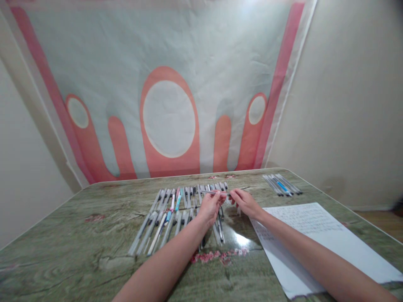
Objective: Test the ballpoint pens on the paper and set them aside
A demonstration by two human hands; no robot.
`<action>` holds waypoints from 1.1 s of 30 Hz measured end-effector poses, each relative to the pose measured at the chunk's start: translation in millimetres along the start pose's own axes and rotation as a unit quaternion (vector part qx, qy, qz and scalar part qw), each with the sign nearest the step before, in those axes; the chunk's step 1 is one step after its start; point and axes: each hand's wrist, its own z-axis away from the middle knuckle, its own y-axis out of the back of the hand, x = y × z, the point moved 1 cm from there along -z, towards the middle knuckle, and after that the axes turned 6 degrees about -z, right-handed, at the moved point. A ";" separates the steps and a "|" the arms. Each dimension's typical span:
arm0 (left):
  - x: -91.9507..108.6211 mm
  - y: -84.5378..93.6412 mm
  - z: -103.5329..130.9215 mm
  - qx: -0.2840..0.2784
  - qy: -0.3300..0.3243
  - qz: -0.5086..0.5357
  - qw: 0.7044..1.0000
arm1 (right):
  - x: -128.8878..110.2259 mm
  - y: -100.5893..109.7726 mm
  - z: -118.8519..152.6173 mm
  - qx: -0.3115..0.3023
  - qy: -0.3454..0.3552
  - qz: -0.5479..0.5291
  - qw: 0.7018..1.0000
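Observation:
My left hand (210, 208) pinches a slim pen (204, 191) between thumb and fingers and holds it level above the table. At the pen's right end my right hand (247, 203) has its fingers closed on the tip or cap; which of the two I cannot make out. Below and left of my hands, many clear-barrelled pens lie in two rough rows, a back row (163, 199) and a front row (151, 235). Among them are a pink-and-white pen (173, 202) and a turquoise pen (178, 201). My left hand and forearm hide part of the rows.
A separate group of clear pens (285, 183) with a blue one (281, 187) lies at the back right. A handwritten paper sheet (302, 218) lies under my right forearm. The wood-patterned table (63, 235) meets a printed backdrop (170, 117) behind.

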 end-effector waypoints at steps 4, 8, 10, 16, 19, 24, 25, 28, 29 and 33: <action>0.5 0.7 -0.6 0.007 0.005 -0.001 1.000 | -2.4 0.5 1.2 0.013 0.028 0.005 1.000; -0.2 0.6 -0.1 -0.001 0.006 -0.002 1.000 | -2.4 -0.6 1.4 -0.005 0.014 0.006 1.000; -0.3 -0.2 0.5 0.003 0.002 0.000 1.000 | -3.0 -0.5 1.6 -0.001 0.013 -0.007 1.000; 0.6 -2.6 2.6 0.001 0.002 0.000 1.000 | -4.4 0.3 1.2 0.007 0.023 0.011 1.000; 0.5 -2.4 2.3 0.002 0.007 -0.003 1.000 | -2.8 -0.1 0.9 -0.009 0.001 0.005 1.000; 0.0 -1.8 0.8 0.007 0.002 0.003 1.000 | -2.9 0.8 1.6 0.002 0.019 -0.010 1.000; -0.1 -1.8 0.9 0.003 0.003 0.001 1.000 | -2.7 0.8 1.5 0.000 0.023 -0.003 1.000; -0.1 -2.2 1.8 -0.004 0.008 -0.002 1.000 | 0.0 0.1 0.9 -0.018 0.007 -0.007 1.000; 0.0 -2.3 2.0 -0.005 0.008 -0.001 1.000 | 1.1 -0.2 0.7 -0.023 -0.005 -0.018 1.000; 0.6 -2.8 1.9 0.000 0.007 0.013 1.000 | 1.3 -0.4 1.4 -0.011 -0.012 -0.051 0.999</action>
